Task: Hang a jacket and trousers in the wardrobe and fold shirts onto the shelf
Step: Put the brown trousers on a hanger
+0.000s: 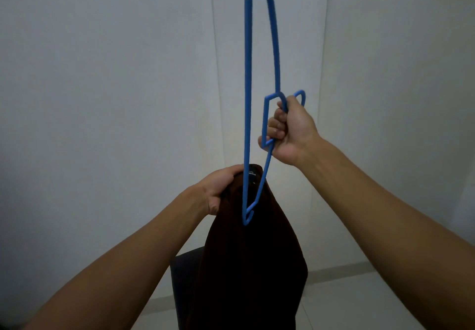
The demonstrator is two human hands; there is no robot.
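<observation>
A blue plastic hanger [247,77] stands on end in the middle of the head view, its long bar running from the top edge down to a dark brown garment [252,257]. My right hand [290,131] grips the hanger at its hook and neck. The hanger's lower end is pushed into the garment's collar opening, where a small label shows. My left hand [221,188] grips the collar fabric just left of that end. The garment hangs straight down from this grip, and its lower part runs out of view.
White walls [102,98] meet in a corner straight ahead, with a pale tiled floor [359,298] below. A dark object [185,278], possibly a chair, sits behind the garment near the floor. No wardrobe or shelf shows.
</observation>
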